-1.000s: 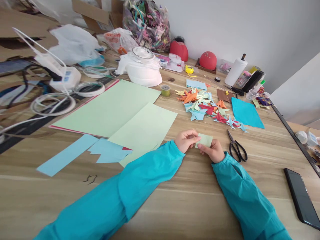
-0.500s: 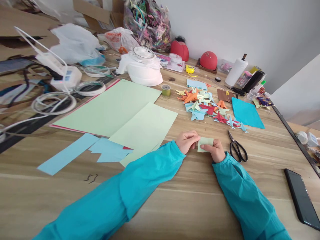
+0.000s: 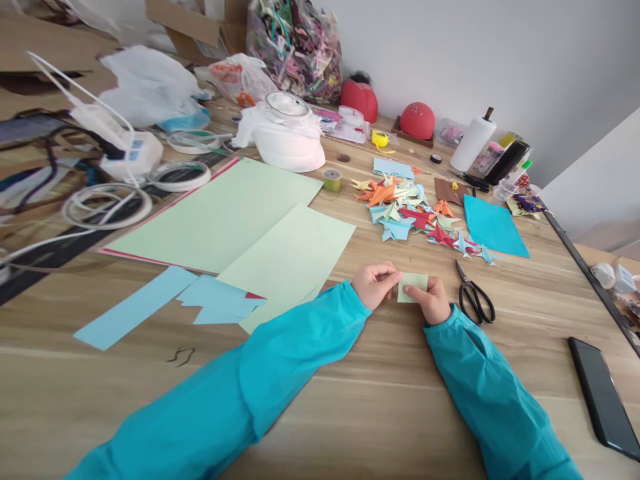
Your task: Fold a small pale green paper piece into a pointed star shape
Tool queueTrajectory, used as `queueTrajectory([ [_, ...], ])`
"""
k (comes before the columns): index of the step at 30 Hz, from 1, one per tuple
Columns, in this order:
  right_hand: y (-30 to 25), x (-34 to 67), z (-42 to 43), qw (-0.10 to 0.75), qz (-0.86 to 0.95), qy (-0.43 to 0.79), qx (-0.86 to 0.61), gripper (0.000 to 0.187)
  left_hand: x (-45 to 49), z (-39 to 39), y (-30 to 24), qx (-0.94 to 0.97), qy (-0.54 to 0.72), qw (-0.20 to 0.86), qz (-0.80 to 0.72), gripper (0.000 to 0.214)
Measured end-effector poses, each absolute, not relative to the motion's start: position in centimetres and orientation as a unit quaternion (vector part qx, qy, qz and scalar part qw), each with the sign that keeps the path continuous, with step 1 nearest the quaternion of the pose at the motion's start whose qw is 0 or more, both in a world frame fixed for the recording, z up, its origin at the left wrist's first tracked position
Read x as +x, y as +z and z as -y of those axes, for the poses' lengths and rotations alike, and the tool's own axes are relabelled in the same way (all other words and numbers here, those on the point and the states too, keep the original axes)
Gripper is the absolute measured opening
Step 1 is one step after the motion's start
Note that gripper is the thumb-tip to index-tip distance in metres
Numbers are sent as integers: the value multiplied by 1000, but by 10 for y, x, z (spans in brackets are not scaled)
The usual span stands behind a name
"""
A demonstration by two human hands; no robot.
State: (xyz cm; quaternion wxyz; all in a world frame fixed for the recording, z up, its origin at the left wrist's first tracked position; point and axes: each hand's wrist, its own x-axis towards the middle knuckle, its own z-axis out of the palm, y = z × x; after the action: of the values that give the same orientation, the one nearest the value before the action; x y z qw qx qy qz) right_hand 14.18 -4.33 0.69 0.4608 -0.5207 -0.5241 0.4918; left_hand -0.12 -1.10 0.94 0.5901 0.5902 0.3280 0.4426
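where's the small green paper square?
Head view, just right of centre: the small green paper square is held in the right hand, with the left hand at its left edge and the scissors farther right.

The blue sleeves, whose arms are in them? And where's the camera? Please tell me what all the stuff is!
There is no robot here. The blue sleeves cover a person's two arms. The camera is worn on that person's head, looking forward and down, so you see about what they would see. Every picture comes from it.

The right hand holds a small green paper, with its thumb on top. The left hand pinches its upper left corner.

On the table lie big green sheets, a blue strip, a colorful pile of folded paper, scissors and a phone.
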Motion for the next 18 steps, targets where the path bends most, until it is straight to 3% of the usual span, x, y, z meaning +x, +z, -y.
queueTrajectory([
  [18,12,138,43,490,493,494,-522,15,-1,5,3,499,480,591,-414,32],
])
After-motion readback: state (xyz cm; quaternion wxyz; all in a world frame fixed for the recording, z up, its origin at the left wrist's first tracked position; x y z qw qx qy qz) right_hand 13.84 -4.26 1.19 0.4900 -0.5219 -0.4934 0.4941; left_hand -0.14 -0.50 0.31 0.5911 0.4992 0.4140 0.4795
